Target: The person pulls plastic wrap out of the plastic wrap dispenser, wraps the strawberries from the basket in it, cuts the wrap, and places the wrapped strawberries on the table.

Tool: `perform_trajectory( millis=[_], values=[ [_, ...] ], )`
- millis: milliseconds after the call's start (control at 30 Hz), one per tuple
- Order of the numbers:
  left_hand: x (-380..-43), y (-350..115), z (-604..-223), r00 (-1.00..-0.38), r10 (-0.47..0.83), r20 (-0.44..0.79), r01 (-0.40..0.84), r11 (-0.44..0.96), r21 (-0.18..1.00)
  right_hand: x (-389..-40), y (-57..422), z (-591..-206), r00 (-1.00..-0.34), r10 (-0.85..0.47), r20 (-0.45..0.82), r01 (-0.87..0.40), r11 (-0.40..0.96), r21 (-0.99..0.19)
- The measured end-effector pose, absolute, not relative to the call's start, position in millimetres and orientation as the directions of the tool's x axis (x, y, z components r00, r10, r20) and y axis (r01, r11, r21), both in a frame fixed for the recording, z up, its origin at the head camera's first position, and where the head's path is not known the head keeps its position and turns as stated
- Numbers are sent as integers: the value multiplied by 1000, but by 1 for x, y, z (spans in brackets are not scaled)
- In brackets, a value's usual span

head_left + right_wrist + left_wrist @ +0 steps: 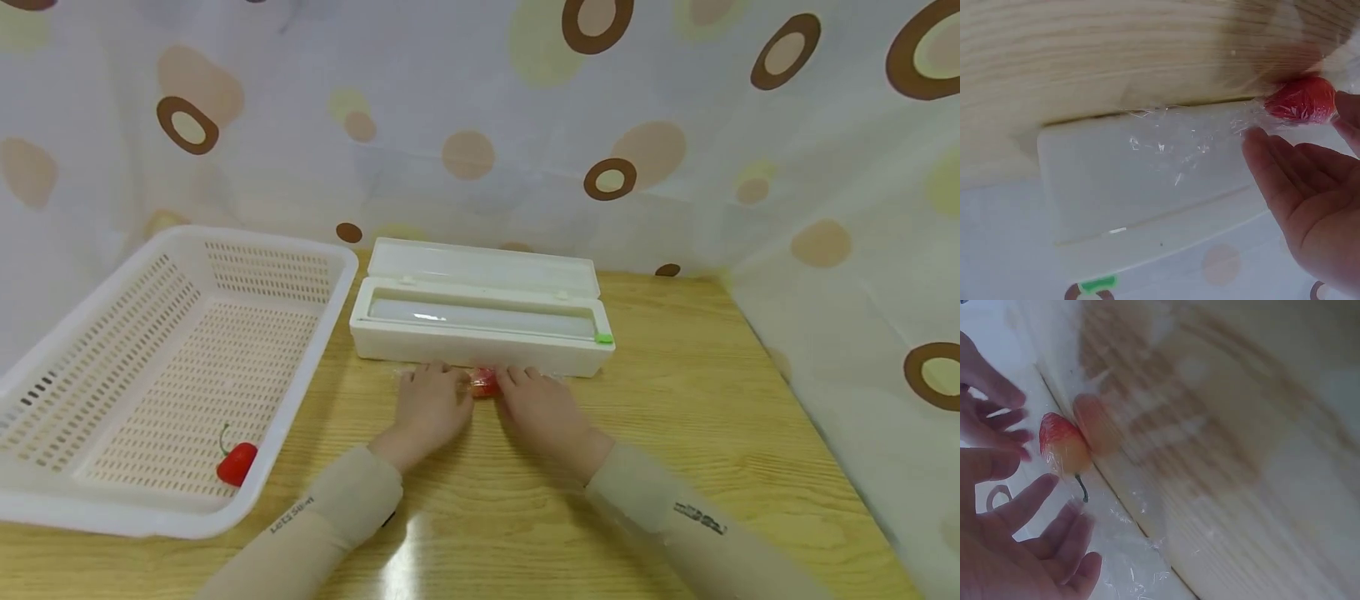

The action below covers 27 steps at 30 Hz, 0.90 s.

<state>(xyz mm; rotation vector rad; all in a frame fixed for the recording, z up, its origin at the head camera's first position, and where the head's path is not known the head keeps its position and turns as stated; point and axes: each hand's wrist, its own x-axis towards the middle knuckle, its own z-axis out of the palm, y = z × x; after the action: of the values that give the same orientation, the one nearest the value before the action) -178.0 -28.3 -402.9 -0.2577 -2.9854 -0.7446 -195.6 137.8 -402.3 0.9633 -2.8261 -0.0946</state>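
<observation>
A red-and-yellow fruit (1065,445) with a green stem lies under clear plastic wrap (1175,140) against the front of a white wrap dispenser box (483,346). My left hand (429,407) is at its left side, fingers loosely extended and fingertips over the film near the stem. From the right, my right hand (546,414) reaches the red end, its fingers fairly straight and fingertips at the wrap. In the right wrist view, the fruit (1302,100) shows red and shiny under the creased film, close beside the right hand's fingers.
The dispenser's lid (483,267) stands raised behind a white roll (480,317), with a green cutter tab (604,338) at the right end. A white perforated basket (296,400) at left holds a red fruit (237,464) with a green stem. A patterned sheet (465,100) hangs behind the wooden table (720,400).
</observation>
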Motion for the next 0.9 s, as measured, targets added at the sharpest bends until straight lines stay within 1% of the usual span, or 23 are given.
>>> perform_trajectory(
  millis=[100, 200, 267, 433, 600, 700, 800, 900],
  values=[
    [-177, -28, -403, -982, 161, 100, 189, 856, 481, -197, 133, -407, -827, -557, 74, -554, 831, 59],
    [-178, -28, -404, -981, 161, 109, 194, 839, 509, -200, 130, -409, -839, -539, 73, -538, 842, 29],
    [-179, -28, -404, -983, 149, 107, 183, 828, 530, -203, 128, -410, -836, -540, 98, -541, 841, 21],
    [-181, -28, -404, -995, 82, 56, 99, 823, 560, -208, 122, -413, -839, -523, 148, -527, 850, 10],
    [-182, -30, -403, -1000, 2, -11, -5, 824, 566, -209, 119, -412, -875, -472, 107, -479, 877, -47],
    [-183, -32, -400, -1000, -29, -9, -29, 809, 587, -208, 118, -409, -880, -461, 113, -471, 878, -86],
    [-185, -32, -394, -999, -37, 19, -16, 763, 647, -205, 118, -404, -879, -456, 139, -472, 873, -120],
    [-187, -31, -388, -999, -28, 20, -3, 648, 762, -202, 117, -399, -874, -455, 170, -478, 868, -135]
  ],
)
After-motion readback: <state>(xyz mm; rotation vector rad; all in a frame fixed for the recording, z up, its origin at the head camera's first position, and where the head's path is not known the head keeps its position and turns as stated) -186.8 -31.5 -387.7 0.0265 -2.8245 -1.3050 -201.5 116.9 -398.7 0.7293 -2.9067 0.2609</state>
